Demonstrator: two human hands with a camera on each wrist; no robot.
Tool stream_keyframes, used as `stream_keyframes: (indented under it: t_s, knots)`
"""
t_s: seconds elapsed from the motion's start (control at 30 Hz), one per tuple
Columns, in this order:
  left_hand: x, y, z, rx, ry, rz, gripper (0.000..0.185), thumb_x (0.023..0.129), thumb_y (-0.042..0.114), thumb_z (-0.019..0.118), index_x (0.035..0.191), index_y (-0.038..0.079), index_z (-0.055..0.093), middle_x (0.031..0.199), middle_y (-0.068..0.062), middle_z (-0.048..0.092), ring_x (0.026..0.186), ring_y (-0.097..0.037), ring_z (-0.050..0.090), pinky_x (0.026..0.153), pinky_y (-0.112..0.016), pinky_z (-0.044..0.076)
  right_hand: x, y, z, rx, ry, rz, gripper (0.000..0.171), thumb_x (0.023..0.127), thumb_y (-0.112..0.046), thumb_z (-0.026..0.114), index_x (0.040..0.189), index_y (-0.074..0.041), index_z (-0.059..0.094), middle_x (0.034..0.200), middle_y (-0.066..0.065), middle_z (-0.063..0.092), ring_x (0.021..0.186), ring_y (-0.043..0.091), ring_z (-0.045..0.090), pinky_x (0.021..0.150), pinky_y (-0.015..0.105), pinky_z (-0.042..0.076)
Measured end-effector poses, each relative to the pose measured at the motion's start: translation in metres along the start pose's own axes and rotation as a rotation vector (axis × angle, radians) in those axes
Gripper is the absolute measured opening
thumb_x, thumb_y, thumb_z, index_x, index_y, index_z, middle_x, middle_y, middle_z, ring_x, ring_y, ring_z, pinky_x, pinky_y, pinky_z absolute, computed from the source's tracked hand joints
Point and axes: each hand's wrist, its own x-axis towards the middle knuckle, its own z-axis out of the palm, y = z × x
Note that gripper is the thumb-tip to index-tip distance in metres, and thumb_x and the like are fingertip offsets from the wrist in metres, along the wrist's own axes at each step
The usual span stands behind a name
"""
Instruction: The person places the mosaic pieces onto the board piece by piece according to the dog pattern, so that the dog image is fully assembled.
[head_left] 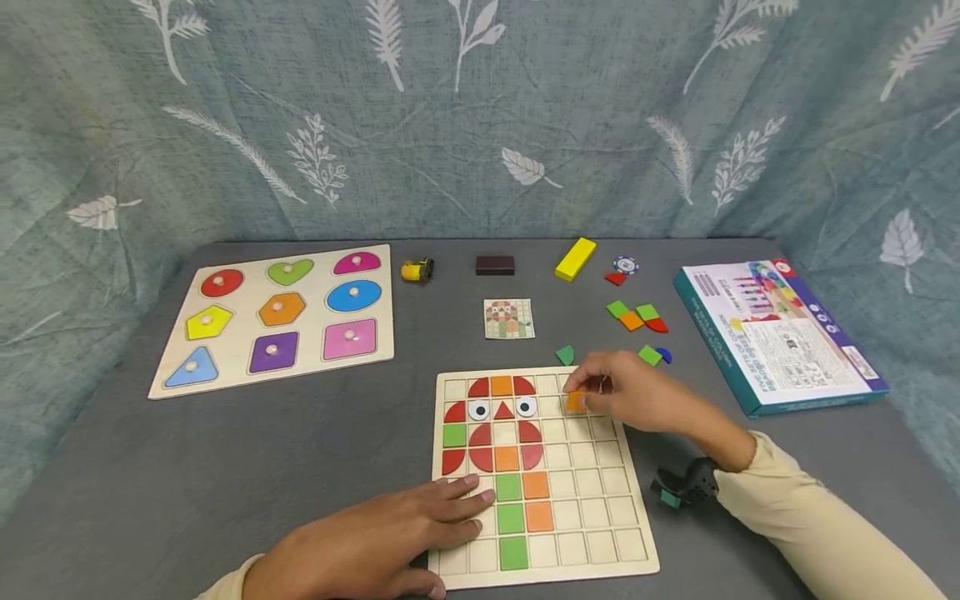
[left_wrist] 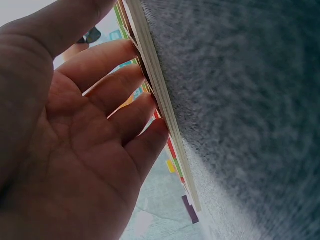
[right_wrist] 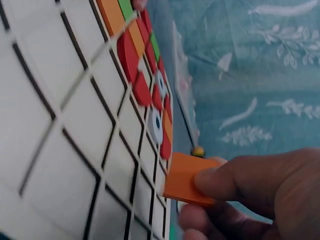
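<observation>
A wooden grid board (head_left: 613,482) lies before me, its squares partly filled with red, orange and green tiles and two eye pieces. My right hand (head_left: 637,390) pinches an orange square tile (head_left: 575,402) over the board's upper right corner. In the right wrist view, the thumb presses the face of that orange tile (right_wrist: 182,175), fingers behind it. My left hand (head_left: 378,533) rests with spread fingers on the board's lower left part. The left wrist view shows its fingertips (left_wrist: 155,132) at the board's edge (left_wrist: 167,110).
Loose green, orange, red and blue tiles (head_left: 632,320) lie beyond the board near a picture card (head_left: 508,319). A shape puzzle (head_left: 311,342) stands left, a box (head_left: 780,333) right. Along the back are a yellow block (head_left: 575,259), dark block (head_left: 495,265) and poker chip (head_left: 626,265).
</observation>
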Motion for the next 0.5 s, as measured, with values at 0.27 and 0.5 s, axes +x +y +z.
stream_keyframes:
  t_s: [0.27,0.5]
  knots:
    - [0.0,0.001,0.001,0.014,0.005,0.015,0.059,0.089,0.031,0.072,0.143,0.02,0.05,0.153,0.009,0.034,0.142,-0.019,0.028,0.1,-0.035,0.044,-0.009,-0.015,0.015,0.083,-0.138,-0.085,0.023,0.086,0.008,0.062,0.096,-0.011,0.073,0.09,-0.007,0.063,0.075,0.011,0.053,0.064,0.026,0.047]
    - [0.0,0.0,0.0,-0.005,0.014,0.006,0.06,0.09,0.036,0.07,0.144,0.023,0.049,0.154,0.01,0.031,0.143,-0.021,0.026,0.099,-0.038,0.044,-0.013,-0.02,0.026,0.126,-0.195,-0.084,0.024,0.087,0.007,0.063,0.097,-0.012,0.073,0.085,-0.007,0.06,0.074,0.009,0.053,0.064,0.024,0.047]
